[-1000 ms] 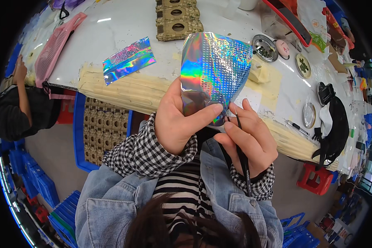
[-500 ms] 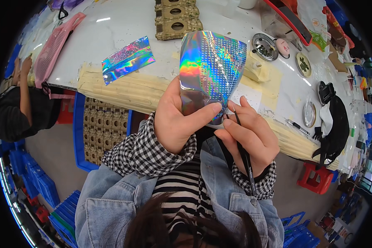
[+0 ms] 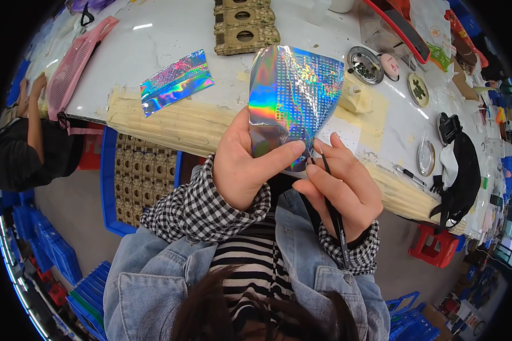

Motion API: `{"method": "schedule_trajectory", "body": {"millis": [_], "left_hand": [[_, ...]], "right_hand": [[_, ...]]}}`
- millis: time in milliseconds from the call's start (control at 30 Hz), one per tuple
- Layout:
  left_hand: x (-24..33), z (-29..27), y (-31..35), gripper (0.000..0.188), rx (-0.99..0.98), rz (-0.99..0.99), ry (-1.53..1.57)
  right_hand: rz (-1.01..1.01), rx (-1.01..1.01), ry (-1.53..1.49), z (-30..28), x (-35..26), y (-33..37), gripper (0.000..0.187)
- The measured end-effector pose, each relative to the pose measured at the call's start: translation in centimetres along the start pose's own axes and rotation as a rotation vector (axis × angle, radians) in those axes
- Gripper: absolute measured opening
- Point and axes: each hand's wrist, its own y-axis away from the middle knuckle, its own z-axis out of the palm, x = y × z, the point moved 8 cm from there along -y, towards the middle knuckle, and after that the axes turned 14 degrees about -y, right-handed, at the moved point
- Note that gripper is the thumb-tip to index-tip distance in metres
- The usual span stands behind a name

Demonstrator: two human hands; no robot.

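Left hand and right hand work close together just in front of the body, the left pinching the lower part of a shiny rainbow-silver sheet with its thumb on top and its fingers hidden beneath. Right fingers grip black tweezers, whose tips point at the sheet's lower right corner; whether they touch it cannot be told. Raised and bent, the sheet stands over the near edge of the white table, its surface covered partly by a grid of small squares. Beyond its upper end lies a row of camouflage-patterned pieces with round holes, and to its left a smaller shiny strip rests flat. Wrinkled yellowish covering runs along the table edge. On the right sit a metal dish with small dark bits, a pink oval object beside it, and a pale round dish holding green pieces. Below the table, to the left, a blue crate contains more camouflage pieces. Farther left, past a pink mesh basket, another person in dark clothing reaches toward the table.
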Motion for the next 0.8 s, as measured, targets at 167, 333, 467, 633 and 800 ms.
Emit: {"method": "schedule_trajectory", "body": {"millis": [167,333,467,633,800], "left_hand": [[-0.1,0.1,0.1,0.043,0.004,0.001,0.012],[-0.3,0.1,0.0,0.045,0.01,-0.015,0.038],[-0.6,-0.2,-0.1,0.043,0.037,-0.065,0.083],[-0.7,-0.4,-0.2,0.04,0.058,-0.063,0.114],[-0.4,-0.3,-0.1,0.04,0.065,-0.058,0.113]], "right_hand": [[-0.022,-0.004,0.014,0.0,-0.2,0.1,0.029],[-0.009,-0.013,-0.014,-0.1,-0.1,0.1,0.03],[0.056,0.031,-0.119,-0.8,0.2,0.4,0.035],[0.167,0.089,-0.145,-0.9,0.8,1.3,0.039],[0.111,0.05,-0.062,-0.7,0.1,0.8,0.037]]}}
